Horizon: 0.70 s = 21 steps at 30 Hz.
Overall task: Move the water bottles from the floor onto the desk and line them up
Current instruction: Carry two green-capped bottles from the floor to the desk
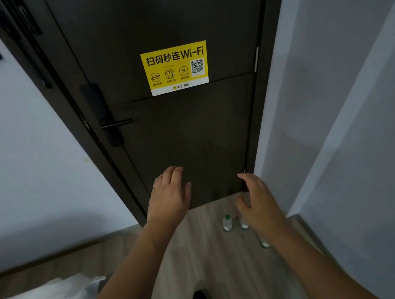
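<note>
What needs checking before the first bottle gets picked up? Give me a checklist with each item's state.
1. Left hand free, fingers relaxed: ok.
2. Right hand free, holding nothing: ok.
3. Green-capped bottle upright on the wooden floor: ok.
4. Second bottle and third bottle in full view: not ok, the right arm covers them.
5. Total bottle count: cannot tell.
6. Desk in sight for placing: not ok.

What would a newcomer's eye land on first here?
The yellow Wi-Fi sticker at the middle of the dark door. Next, the left hand and right hand, both open and empty, stretched out above the water bottles standing on the wood floor near the door's foot.
</note>
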Available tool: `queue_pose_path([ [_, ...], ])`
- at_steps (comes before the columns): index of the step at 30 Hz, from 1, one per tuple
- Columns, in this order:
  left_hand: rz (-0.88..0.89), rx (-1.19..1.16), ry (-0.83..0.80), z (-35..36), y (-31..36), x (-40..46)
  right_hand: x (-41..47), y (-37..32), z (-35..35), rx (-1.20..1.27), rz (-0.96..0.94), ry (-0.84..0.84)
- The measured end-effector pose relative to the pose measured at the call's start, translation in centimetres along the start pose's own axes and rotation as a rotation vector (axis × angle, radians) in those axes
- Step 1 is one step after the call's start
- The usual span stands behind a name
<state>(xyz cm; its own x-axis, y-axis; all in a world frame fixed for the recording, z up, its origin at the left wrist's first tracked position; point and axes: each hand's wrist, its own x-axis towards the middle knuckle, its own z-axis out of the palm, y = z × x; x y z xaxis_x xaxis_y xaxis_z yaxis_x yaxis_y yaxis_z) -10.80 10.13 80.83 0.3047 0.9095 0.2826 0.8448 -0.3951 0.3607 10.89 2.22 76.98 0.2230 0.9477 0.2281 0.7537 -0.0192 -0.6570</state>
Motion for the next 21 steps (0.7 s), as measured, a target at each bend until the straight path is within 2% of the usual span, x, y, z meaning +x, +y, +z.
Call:
queue_pose_path([
  [11, 0.043, -0.050, -0.059, 3.8, -6.5, 17.1, 15.6, 0.2, 5.2, -0.040, 0.106, 0.050],
  [21, 0.053, -0.080, -0.138, 7.9, -7.8, 21.8, 20.4, 4.2, 7.1, -0.063, 0.186, 0.024],
])
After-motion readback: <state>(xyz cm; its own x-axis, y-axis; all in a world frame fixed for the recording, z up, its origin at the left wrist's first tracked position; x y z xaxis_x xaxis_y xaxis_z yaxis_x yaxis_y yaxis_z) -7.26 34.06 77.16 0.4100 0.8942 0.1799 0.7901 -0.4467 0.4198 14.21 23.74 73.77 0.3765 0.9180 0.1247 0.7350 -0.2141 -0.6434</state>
